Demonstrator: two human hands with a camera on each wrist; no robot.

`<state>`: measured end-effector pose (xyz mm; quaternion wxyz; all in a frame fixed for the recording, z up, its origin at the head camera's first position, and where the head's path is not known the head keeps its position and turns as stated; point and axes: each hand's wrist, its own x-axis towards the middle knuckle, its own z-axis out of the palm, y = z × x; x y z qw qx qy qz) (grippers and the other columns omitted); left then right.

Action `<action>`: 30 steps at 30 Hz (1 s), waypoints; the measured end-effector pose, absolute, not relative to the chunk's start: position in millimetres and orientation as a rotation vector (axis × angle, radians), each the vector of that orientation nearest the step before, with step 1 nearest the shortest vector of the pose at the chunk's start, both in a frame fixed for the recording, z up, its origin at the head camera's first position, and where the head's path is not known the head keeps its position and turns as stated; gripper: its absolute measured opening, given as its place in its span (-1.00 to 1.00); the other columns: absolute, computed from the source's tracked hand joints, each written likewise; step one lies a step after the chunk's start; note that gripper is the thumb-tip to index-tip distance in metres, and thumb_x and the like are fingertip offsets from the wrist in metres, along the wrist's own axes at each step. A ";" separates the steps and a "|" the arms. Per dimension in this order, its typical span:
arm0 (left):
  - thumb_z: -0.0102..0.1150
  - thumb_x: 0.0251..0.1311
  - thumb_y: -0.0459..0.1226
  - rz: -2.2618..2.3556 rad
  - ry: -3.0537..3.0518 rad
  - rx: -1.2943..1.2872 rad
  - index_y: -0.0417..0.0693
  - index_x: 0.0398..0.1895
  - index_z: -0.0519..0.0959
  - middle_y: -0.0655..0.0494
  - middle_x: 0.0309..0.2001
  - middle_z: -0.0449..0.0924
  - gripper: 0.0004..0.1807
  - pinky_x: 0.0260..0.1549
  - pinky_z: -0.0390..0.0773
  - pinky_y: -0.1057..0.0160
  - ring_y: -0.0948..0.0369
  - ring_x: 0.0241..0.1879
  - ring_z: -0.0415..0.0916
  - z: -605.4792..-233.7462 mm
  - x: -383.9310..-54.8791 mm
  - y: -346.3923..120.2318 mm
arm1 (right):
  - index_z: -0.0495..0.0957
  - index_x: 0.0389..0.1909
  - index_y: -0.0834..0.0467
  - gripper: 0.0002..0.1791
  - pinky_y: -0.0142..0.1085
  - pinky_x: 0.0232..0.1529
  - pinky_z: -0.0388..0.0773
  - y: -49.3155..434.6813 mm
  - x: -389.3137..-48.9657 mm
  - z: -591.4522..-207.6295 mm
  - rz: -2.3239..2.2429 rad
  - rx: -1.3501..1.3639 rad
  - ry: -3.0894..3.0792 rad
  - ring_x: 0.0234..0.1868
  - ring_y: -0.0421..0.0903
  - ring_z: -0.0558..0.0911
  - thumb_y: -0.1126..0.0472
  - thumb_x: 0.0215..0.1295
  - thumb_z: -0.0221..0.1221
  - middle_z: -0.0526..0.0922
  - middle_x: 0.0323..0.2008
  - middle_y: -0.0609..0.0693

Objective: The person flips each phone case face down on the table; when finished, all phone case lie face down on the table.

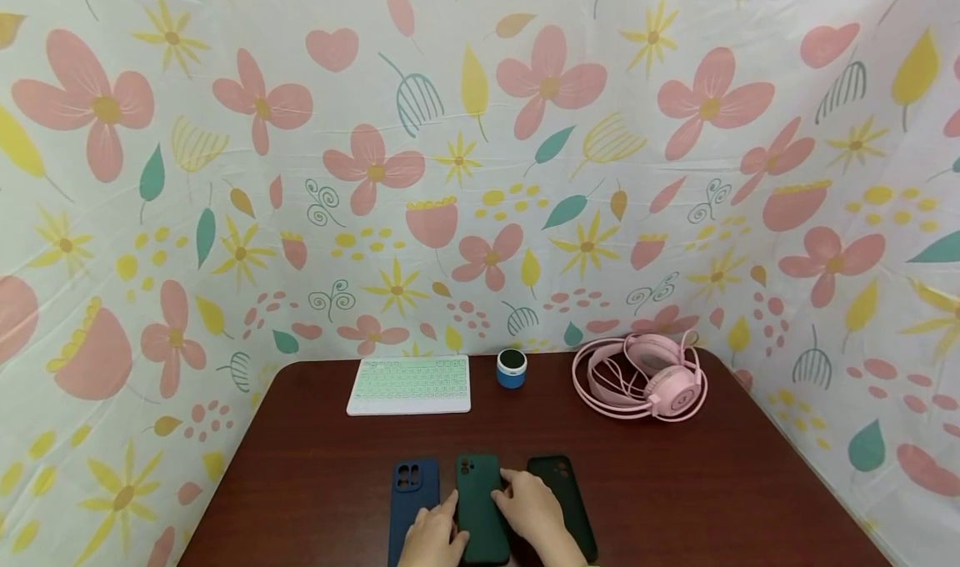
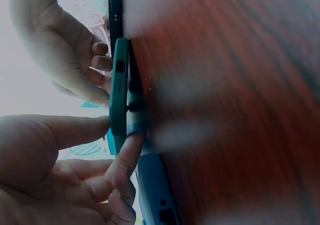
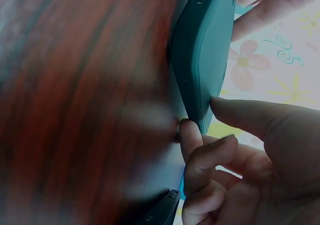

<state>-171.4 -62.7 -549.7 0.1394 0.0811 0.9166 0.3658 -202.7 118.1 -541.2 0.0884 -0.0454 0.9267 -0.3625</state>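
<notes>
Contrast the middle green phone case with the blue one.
Colour: the green case is dark green; the blue case is navy.
Hold: the left hand and right hand pinch the green case; the blue case lies unheld on the table.
Camera area: larger on the blue case, smaller on the green case.
Shared: both are phone cases, camera ends away from the person.

In the head view, the left grip [image 1: 435, 539] covers part of the blue phone case [image 1: 411, 494], which runs off at 6 o'clock, and the right grip [image 1: 534, 509] hides part of the dark phone case [image 1: 576, 504]; the keyboard [image 1: 410, 385] at 7 o'clock is too small to read. The left wrist view cuts the blue phone case at 6 o'clock, while the right wrist view crops the green phone case [image 3: 207, 50] at 12 o'clock and blurs the surface [image 3: 85, 110] toward 9 o'clock.
</notes>
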 end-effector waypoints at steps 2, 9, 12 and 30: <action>0.30 0.17 -0.29 1.049 2.645 0.220 -0.39 0.25 0.39 0.05 -0.51 0.38 -0.40 -0.44 0.29 0.00 0.02 -0.44 0.28 -549.4 -171.9 -62.1 | 0.54 0.14 0.30 -0.53 -0.29 -0.66 0.23 117.8 -202.5 -540.4 -1.077 -0.138 2.751 -0.71 -0.17 0.31 0.17 0.25 0.27 0.43 -0.67 -0.07; 0.32 0.14 -0.31 1.027 2.634 0.161 -0.39 0.21 0.42 -0.17 -0.26 0.45 -0.42 -0.30 0.37 -0.17 -0.16 -0.25 0.37 -549.4 -173.4 -60.3 | 0.51 0.18 0.31 -0.48 -0.28 -0.64 0.27 117.2 -202.9 -539.3 -1.031 -0.143 2.733 -0.67 -0.14 0.35 0.15 0.25 0.27 0.40 -0.60 -0.03; 0.32 0.14 -0.32 1.033 2.632 0.156 -0.41 0.19 0.43 -0.17 -0.27 0.41 -0.44 -0.32 0.36 -0.14 -0.15 -0.26 0.35 -550.1 -173.3 -59.5 | 0.50 0.19 0.32 -0.47 -0.29 -0.65 0.26 117.7 -202.8 -539.4 -1.031 -0.167 2.726 -0.67 -0.13 0.37 0.15 0.24 0.27 0.42 -0.63 -0.03; 0.28 0.19 -0.14 0.929 2.741 0.173 -0.40 0.12 0.51 -0.12 -0.30 0.42 -0.44 -0.37 0.38 -0.12 -0.06 -0.34 0.32 -549.3 -174.1 -50.4 | 0.54 0.14 0.26 -0.55 -0.25 -0.63 0.27 130.8 -203.3 -539.3 -1.149 -0.159 2.728 -0.68 -0.15 0.36 0.15 0.27 0.24 0.47 -0.63 -0.08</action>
